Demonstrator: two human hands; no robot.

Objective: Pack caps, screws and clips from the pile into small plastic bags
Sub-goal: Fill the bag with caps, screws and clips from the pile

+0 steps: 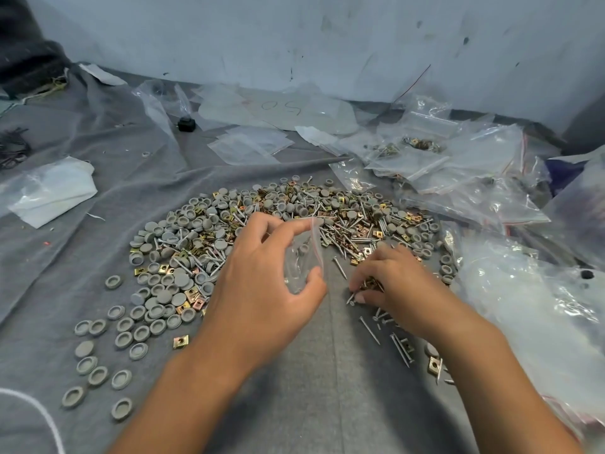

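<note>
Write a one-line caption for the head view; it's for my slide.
Left hand holds a small plastic bag while right hand gathers screws and clips beside the pile.

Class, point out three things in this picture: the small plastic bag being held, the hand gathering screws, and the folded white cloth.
small plastic bag [302, 257], head view, on its clear middle.
right hand [389, 280], head view, on its back.
folded white cloth [55, 191], head view, on its top surface.

Makeshift packing workshop: hardware pile, stacked plastic bags, scuffed wall.
</note>
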